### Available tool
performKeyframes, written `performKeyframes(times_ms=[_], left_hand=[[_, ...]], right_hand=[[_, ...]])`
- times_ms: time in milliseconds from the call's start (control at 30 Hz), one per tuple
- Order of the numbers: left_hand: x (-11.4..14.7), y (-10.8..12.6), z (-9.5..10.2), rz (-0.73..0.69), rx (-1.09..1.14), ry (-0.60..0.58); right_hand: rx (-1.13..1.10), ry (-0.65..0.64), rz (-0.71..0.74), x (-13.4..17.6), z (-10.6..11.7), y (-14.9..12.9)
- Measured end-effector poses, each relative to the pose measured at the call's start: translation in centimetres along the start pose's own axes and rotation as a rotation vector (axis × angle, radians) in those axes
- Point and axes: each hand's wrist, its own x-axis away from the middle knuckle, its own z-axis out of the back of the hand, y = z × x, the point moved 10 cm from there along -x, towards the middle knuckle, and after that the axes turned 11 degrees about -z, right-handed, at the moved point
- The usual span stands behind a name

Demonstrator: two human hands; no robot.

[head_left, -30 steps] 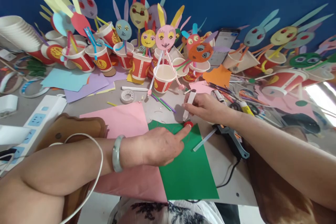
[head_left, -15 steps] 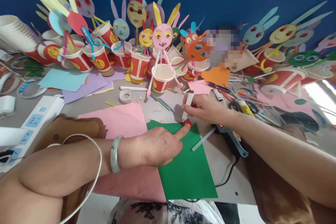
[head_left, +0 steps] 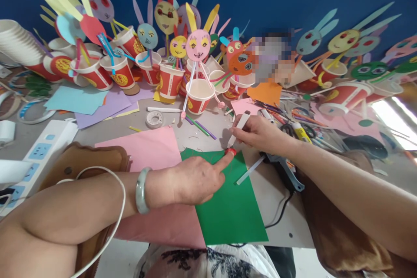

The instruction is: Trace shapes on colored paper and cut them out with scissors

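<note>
Red piece: head view, at green sheet's far edge, pinned beneath left hand's outstretched index, likely against slipping; curled fingers' contents indeterminable. White pen: gripped by right hand, slanted, seemingly for tip access.

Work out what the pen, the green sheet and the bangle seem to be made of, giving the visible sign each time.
Pen: probably smooth white plastic, judging by its straight, even sides.
Green sheet: matte paper or thin card; it lies flat with crisp edges.
Bangle: polished, perhaps stone or glass; pale grey-green with glossy highlights.
</note>
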Motion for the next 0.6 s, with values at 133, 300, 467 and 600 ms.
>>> performKeyframes(times_ms=[133, 300, 467, 600], left_hand=[[-0.1, 0.1, 0.2, -0.010, -0.004, 0.013], [-0.1, 0.1, 0.5, -0.010, -0.003, -0.016], [0.1, 0.1, 0.7, 0.002, -0.003, -0.038], [0.2, 0.1, 0.7, -0.005, -0.016, -0.021]], right_hand=[[-0.091, 0.084, -0.062, 1.2, 0.5, 1.0], [-0.201, 0.140, -0.091, 2.8, 0.4, 2.0], [-0.225, 0.213, -0.093, 4.3, 0.6, 2.6], [-0.235, 0.242, -0.151, 5.1, 0.3, 3.5]])
